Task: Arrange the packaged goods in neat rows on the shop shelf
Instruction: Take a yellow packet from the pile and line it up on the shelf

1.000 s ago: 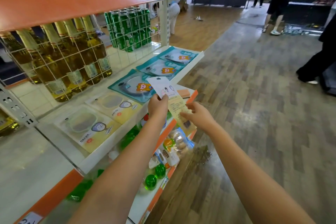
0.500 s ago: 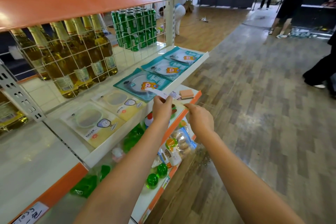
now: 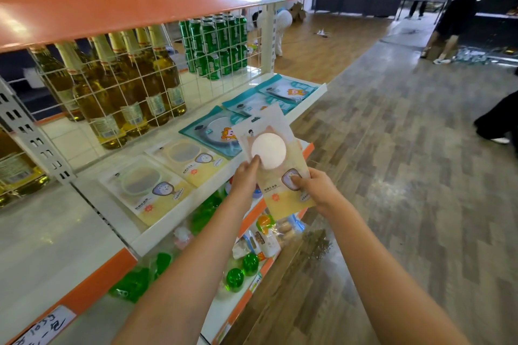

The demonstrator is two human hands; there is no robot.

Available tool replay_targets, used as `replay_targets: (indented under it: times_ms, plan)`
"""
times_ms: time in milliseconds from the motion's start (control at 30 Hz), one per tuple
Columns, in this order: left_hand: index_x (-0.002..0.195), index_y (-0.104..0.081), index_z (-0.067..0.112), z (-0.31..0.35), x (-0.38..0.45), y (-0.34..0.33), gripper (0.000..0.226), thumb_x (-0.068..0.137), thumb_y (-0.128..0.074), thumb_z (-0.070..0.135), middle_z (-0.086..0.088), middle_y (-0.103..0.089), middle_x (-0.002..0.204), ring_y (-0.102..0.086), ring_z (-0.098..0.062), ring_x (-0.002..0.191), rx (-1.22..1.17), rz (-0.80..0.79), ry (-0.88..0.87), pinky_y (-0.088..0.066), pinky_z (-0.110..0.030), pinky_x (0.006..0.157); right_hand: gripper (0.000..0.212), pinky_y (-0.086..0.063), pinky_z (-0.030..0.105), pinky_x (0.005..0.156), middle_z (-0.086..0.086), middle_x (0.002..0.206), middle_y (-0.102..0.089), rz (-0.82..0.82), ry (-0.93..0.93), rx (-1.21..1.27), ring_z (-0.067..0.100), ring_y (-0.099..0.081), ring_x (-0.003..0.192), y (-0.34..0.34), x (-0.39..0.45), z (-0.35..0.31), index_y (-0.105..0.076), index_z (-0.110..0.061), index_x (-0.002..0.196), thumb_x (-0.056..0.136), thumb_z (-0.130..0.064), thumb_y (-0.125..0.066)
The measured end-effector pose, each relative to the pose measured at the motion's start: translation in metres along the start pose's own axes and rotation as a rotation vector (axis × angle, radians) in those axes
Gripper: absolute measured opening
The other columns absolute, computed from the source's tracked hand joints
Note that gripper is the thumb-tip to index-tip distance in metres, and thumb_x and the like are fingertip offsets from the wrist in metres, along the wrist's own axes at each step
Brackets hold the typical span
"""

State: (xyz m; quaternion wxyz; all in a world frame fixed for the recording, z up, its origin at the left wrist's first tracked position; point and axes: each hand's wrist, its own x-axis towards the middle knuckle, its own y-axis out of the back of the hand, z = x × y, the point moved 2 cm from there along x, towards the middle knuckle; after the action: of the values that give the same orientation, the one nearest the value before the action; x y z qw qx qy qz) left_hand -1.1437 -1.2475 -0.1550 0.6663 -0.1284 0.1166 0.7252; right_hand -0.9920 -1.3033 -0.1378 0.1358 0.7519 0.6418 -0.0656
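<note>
Hands first: the left hand (image 3: 248,173) pinches the near-left edge of a flat yellow packet (image 3: 276,165), thumb up by the white round disc showing through its window, and the right hand (image 3: 316,189) grips the lower right corner with the thumb on the little cartoon sticker. So both are closed on the same packet, held face up in the middle of the frame, just over the front lip of the white shelf (image 3: 157,235) and overlapping the teal packets (image 3: 215,134) behind it.

Two matching yellow packets (image 3: 151,185) already lie flat on the shelf at centre left, printed side up, tilted the same way, with the teal ones running on toward the upper right. Looks like the held one belongs with the yellow pair, but the spot next to them is mostly taken, so it probably needs to go in front or slightly overlapped.

For a tidy result the person should probably keep the packet flat, match the angle of the other two, line its bottom edge with theirs along the lip, then let go with one hand and nudge with the other. Slippery film, so sliding it too hard could shove the neighbours crooked. Bottles (image 3: 134,92) behind the wire grid are out of the way.
</note>
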Motion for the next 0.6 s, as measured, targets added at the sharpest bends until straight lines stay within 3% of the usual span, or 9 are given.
replay_targets:
  times_ms: [100, 200, 300, 400, 533, 600]
  plan:
    - [0.12, -0.055, 0.01, -0.008, -0.001, 0.003, 0.033, 0.096, -0.052, 0.033, -0.007, -0.059, 0.117, -0.057, -0.025, 0.106, -0.001, -0.004, -0.017, -0.048, -0.034, 0.083, 0.015, -0.052, 0.047, 0.088, 0.014, 0.099, -0.068, -0.071, -0.071, 0.036, 0.028, -0.064, 0.088, 0.001, 0.005, 0.01, -0.064, -0.006, 0.104, 0.091, -0.003, -0.058]
    - [0.116, -0.057, 0.007, -0.012, -0.003, 0.01, 0.031, 0.097, -0.052, 0.031, -0.01, -0.063, 0.114, -0.061, -0.027, 0.102, 0.025, 0.054, -0.034, -0.049, -0.035, 0.084, 0.013, -0.059, 0.036, 0.068, 0.01, 0.087, -0.07, -0.125, -0.113, 0.024, 0.022, -0.067, 0.071, 0.002, 0.01, 0.015, -0.064, -0.007, 0.103, 0.09, -0.006, -0.06]
    - [0.115, -0.058, 0.004, -0.006, -0.003, 0.025, 0.03, 0.097, -0.052, 0.027, -0.01, -0.064, 0.108, -0.059, -0.024, 0.091, 0.062, 0.112, -0.053, -0.047, -0.029, 0.071, 0.016, -0.054, 0.028, 0.057, 0.004, 0.079, -0.067, -0.146, -0.107, 0.035, 0.015, -0.063, 0.065, 0.003, 0.02, 0.011, -0.063, -0.007, 0.107, 0.095, -0.014, -0.055]
    - [0.105, -0.058, 0.007, 0.009, -0.001, 0.046, 0.023, 0.097, -0.052, 0.028, -0.008, -0.062, 0.093, -0.056, -0.018, 0.076, 0.116, 0.181, -0.093, -0.041, -0.026, 0.056, 0.024, -0.051, 0.031, 0.071, 0.007, 0.09, -0.067, -0.137, -0.077, 0.017, 0.017, -0.062, 0.076, -0.004, 0.035, 0.005, -0.061, -0.003, 0.113, 0.097, -0.017, -0.052]
    - [0.093, -0.057, 0.008, 0.024, -0.003, 0.079, 0.019, 0.096, -0.053, 0.027, -0.011, -0.057, 0.092, -0.053, -0.02, 0.075, 0.106, 0.315, -0.118, -0.038, -0.026, 0.056, 0.016, -0.048, 0.038, 0.083, 0.017, 0.112, -0.065, -0.073, 0.109, -0.204, 0.022, -0.059, 0.09, -0.029, 0.051, -0.008, -0.065, -0.01, 0.102, 0.095, -0.018, -0.054]
    - [0.094, -0.057, 0.008, 0.022, -0.008, 0.095, 0.018, 0.097, -0.052, 0.026, -0.011, -0.058, 0.095, -0.053, -0.017, 0.073, 0.069, 0.363, -0.11, -0.039, -0.025, 0.056, 0.024, -0.045, 0.035, 0.086, 0.014, 0.115, -0.065, -0.085, 0.238, -0.381, 0.022, -0.057, 0.098, -0.047, 0.052, -0.016, -0.065, -0.007, 0.111, 0.096, -0.02, -0.052]
